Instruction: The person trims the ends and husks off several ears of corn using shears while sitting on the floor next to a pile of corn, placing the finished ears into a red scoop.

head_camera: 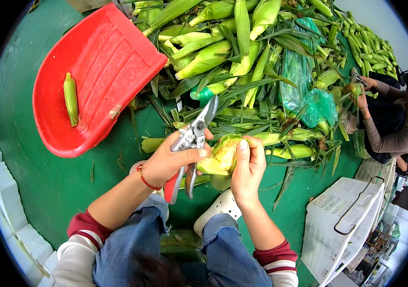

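Note:
In the middle of the view, my left hand [171, 158] holds a pair of pruning shears [189, 138] with grey metal blades and red on the handle. The blades point up and away from me. My right hand [249, 168] grips the husk of an ear of corn [223, 158] between thumb and fingers. This ear is partly opened, with pale silk showing. Fingers of my left hand lie against its other side, partly hidden by the shears. Just beyond both hands lies a heap of unhusked corn [207, 59] with long loose leaves.
A red plastic scoop [100, 71] at the left holds one trimmed ear [70, 102]. Green plastic bags [297, 82] lie among the corn. Right of me stand a white crate [340, 215] and a seated co-worker [390, 122] with a tool. Behind them is another corn pile [370, 48].

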Tool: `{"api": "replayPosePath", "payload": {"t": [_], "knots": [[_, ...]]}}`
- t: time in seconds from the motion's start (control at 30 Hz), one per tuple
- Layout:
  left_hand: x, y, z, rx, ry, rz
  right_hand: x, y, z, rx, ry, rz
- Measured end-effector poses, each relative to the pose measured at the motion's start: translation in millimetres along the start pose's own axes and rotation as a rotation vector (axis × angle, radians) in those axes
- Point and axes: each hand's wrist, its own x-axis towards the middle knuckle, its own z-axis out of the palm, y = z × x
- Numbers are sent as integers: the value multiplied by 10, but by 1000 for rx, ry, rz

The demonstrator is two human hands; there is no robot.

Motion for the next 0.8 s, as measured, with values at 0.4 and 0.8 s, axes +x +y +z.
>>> {"api": "replayPosePath", "payload": {"t": [0.4, 0.8], "knots": [[33, 17, 92, 978, 155, 591, -46, 48, 10, -448, -229, -455], [121, -175, -127, -55, 117, -17, -13, 241, 9, 679, -11, 263]]}}
